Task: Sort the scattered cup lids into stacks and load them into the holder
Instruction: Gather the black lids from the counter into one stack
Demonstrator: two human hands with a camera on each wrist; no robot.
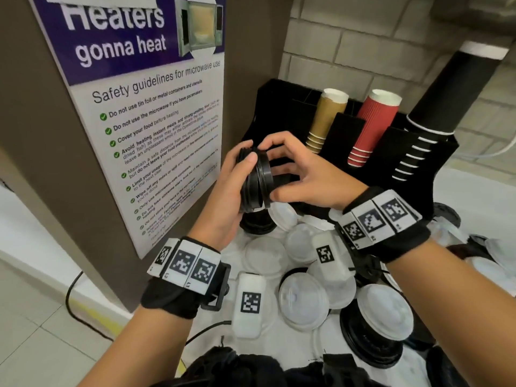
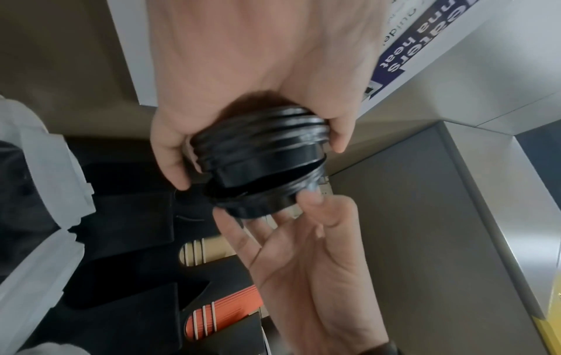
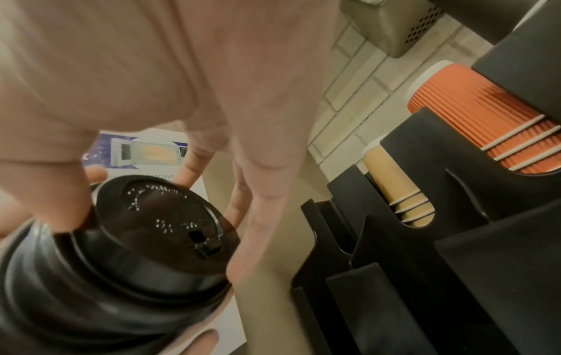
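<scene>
Head view: black lid stack (image 1: 255, 180) held sideways before holder (image 1: 418, 152), left hand (image 1: 229, 196) fingers curled round it, right hand (image 1: 301, 174) fingertips pinching outermost lid; best seated square, rims nested, before loading.

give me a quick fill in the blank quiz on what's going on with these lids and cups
1. Both hands hold a stack of ____ plastic cup lids, the left hand gripping one end and the right hand the other.
2. In the black cup holder, the stack of ribbed paper cups beside the brown paper cups is ____.
3. The loose lids lying below the wrists are mostly ____.

Missing words: black; red; white
</scene>
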